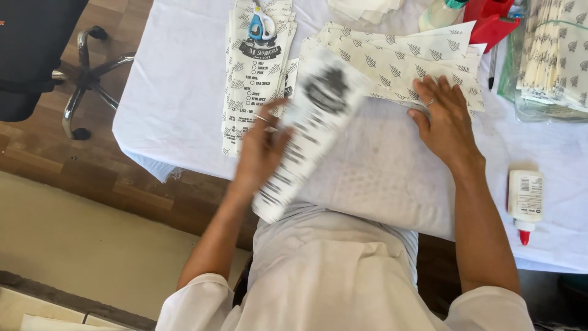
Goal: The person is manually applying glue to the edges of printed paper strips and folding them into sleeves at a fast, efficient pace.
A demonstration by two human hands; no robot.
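A long, narrow printed paper sleeve [306, 129], white with dark lettering and a leaf pattern, was blurred and lay slanted across the near part of the table, its upper end near the fanned sheets and its lower end out past the table edge over the person's lap. The left hand [260, 153] had hold of it along its left edge, fingers curled closed around the paper, a ring showing on one finger. The right hand [447, 119] lay flat and open, palm down, its fingertips pressing on the lower edge of a fanned spread of patterned paper sheets [404, 61]; it gripped nothing, and it too wore a ring. To the left of the sleeve, just beside the left hand, stood a neat stack of finished printed sleeves [254, 73], and a small blue-and-white tape dispenser [262, 26] sat on top of that stack at its far end. All of this rested on a table covered with a white cloth [177, 92]. Near the right edge of the cloth, well apart from the right hand, a white glue bottle with a red tip [525, 202] lay on its side. At the far right a clear bag of more patterned paper [554, 55] sat beside a red object [490, 21], and a pen [492, 66] lay between them and the fanned sheets. An office chair's chrome base [86, 76] stood on the wooden floor to the left.
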